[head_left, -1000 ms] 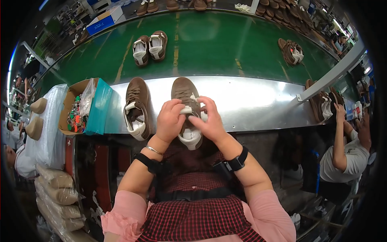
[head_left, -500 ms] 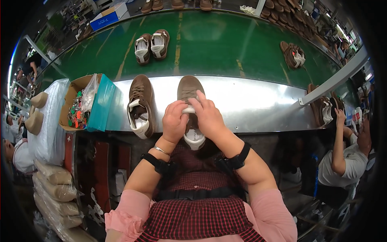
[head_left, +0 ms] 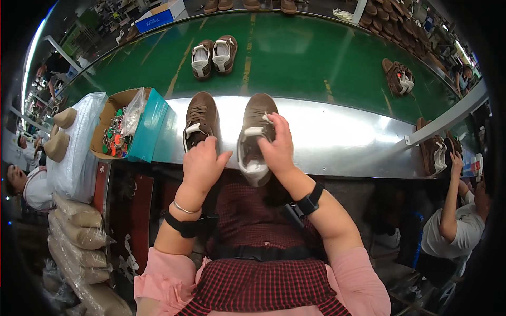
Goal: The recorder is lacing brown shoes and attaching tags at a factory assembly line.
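Two brown sneakers with white trim stand side by side, toes pointing away. My left hand (head_left: 201,164) lies over the heel and opening of the left sneaker (head_left: 202,111), its fingers bent down into the collar and its thumb sticking out to the right. The fingertips and the heel beneath are hidden. My right hand (head_left: 280,145) grips the side of the right sneaker (head_left: 258,108), thumb at the collar and fingers along the outer side near a white lace end. The white tongue tab (head_left: 254,131) of the right sneaker stands up above its pale lining.
A metal ledge (head_left: 337,139) runs in front of the green conveyor belt (head_left: 295,58), which carries more brown sneakers (head_left: 213,57). Left stands a teal-sided box (head_left: 145,126) of small coloured pieces. A slanted metal post (head_left: 448,118) and another person's arm (head_left: 450,210) are at right.
My left hand has left the right sneaker's tongue and moved left onto the other sneaker. My right hand has let go of the tongue and shifted to the shoe's right side.
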`<action>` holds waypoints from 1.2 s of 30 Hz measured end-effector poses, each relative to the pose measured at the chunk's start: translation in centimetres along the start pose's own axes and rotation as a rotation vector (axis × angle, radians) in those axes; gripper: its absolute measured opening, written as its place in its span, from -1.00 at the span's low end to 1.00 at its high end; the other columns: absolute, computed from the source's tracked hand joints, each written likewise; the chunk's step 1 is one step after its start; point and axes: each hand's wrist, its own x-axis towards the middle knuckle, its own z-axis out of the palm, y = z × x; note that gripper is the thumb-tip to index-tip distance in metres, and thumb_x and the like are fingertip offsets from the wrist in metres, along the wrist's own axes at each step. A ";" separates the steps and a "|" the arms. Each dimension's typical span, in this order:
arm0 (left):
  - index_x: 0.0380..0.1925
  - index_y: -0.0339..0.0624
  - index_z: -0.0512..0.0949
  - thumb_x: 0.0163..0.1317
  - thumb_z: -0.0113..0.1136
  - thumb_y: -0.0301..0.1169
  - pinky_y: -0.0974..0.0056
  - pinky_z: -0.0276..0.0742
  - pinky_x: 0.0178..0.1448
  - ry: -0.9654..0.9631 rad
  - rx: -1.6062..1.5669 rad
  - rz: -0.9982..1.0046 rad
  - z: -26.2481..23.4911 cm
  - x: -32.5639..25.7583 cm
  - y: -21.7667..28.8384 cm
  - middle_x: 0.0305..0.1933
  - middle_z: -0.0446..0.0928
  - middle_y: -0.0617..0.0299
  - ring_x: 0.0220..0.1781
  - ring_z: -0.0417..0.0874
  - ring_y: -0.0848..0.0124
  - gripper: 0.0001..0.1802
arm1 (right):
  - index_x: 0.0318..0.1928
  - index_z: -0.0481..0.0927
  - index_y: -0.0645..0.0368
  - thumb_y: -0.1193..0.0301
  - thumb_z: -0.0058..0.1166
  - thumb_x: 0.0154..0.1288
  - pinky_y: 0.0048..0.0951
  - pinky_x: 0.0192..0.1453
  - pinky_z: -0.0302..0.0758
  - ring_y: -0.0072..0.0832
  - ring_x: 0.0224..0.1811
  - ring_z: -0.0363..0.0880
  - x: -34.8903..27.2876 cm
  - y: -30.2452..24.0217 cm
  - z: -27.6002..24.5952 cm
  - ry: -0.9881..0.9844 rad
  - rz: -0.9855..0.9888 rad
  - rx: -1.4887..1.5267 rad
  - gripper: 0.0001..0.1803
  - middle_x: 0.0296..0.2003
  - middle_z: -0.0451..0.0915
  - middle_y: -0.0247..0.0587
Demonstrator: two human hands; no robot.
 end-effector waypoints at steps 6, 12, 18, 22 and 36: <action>-0.39 -0.25 0.51 0.03 0.18 -0.26 -0.06 0.49 -0.15 -0.226 0.020 -0.204 1.6 2.4 -1.2 -0.31 0.58 -0.07 -0.23 0.61 -0.03 -0.73 | 0.13 0.35 0.18 0.45 0.22 0.06 -0.21 0.26 0.32 -0.10 0.18 0.37 -0.1 -2.7 4.0 -0.057 -0.111 0.095 -0.42 0.20 0.29 0.01; -0.49 -0.18 0.46 -0.01 0.09 -0.42 -0.09 0.44 -0.20 -0.068 0.037 -0.160 0.5 1.3 -2.2 -0.40 0.54 0.00 -0.27 0.56 -0.05 -0.90 | -0.06 0.49 0.17 0.46 0.18 0.11 -0.26 0.20 0.38 -0.06 0.16 0.41 1.7 7.1 -5.5 -0.065 -0.086 0.002 -0.66 0.17 0.34 0.01; -0.62 -0.15 0.41 -0.09 0.11 -0.45 0.01 0.41 -0.37 0.000 -0.049 0.019 -3.7 2.1 0.3 -0.58 0.47 0.05 -0.45 0.52 0.00 -0.92 | -0.18 0.57 0.15 0.39 0.12 0.09 -0.09 0.19 0.28 -0.06 0.11 0.36 3.2 17.5 -16.2 0.052 0.171 -0.748 -0.75 0.05 0.44 0.00; -0.63 -0.15 0.40 -0.11 0.11 -0.44 0.01 0.40 -0.38 0.065 -0.238 0.100 -2.4 7.8 3.8 -0.60 0.46 0.07 -0.46 0.53 0.01 -0.91 | -0.27 0.59 0.15 0.43 0.10 0.07 -0.12 0.13 0.28 -0.13 0.03 0.40 3.1 16.5 -15.9 0.020 0.094 -0.789 -0.82 -0.10 0.49 -0.13; -0.52 -0.22 0.45 0.03 0.26 -0.39 0.09 0.37 -0.07 0.184 -0.483 0.606 10.0 22.4 13.1 -0.37 0.48 0.06 -0.20 0.47 0.06 -0.82 | -0.38 0.60 0.11 0.45 0.13 0.00 -0.11 0.12 0.24 -0.16 0.03 0.39 3.8 16.1 -16.5 0.035 0.149 -0.619 -0.90 -0.12 0.51 -0.17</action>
